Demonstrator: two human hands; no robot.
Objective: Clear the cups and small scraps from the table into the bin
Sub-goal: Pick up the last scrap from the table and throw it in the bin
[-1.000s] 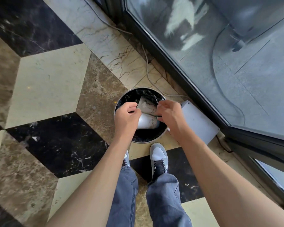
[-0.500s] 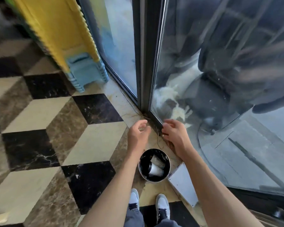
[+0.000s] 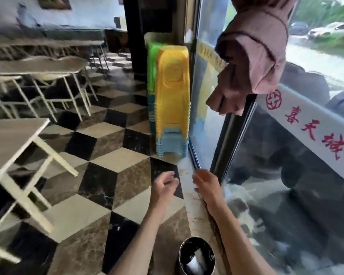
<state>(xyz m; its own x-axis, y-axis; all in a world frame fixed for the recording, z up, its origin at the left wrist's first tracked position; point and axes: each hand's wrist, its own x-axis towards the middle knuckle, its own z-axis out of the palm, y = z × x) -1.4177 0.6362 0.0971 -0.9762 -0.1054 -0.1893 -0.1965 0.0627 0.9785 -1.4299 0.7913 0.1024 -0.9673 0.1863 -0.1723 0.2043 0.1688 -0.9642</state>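
Observation:
The round bin (image 3: pixel 180 253), lined with a black bag, stands on the floor at the bottom of the view, between my forearms. A white cup (image 3: pixel 195 262) lies inside it. My left hand (image 3: pixel 164 186) and my right hand (image 3: pixel 206 185) are raised in front of me, well away from the bin. Both hold nothing, with fingers loosely curled and apart. The right hand is close to the glass door frame.
A white table (image 3: pixel 12 139) stands at the left, with more tables and chairs behind it. A tall stack of yellow, green and blue plastic stools (image 3: pixel 172 100) leans by the glass wall. A brown cloth (image 3: pixel 250 56) hangs at the upper right.
My hands let go of the cup in the bin and lifted out. The view tilted up from the bin to the room, so the bin dropped to the bottom edge.

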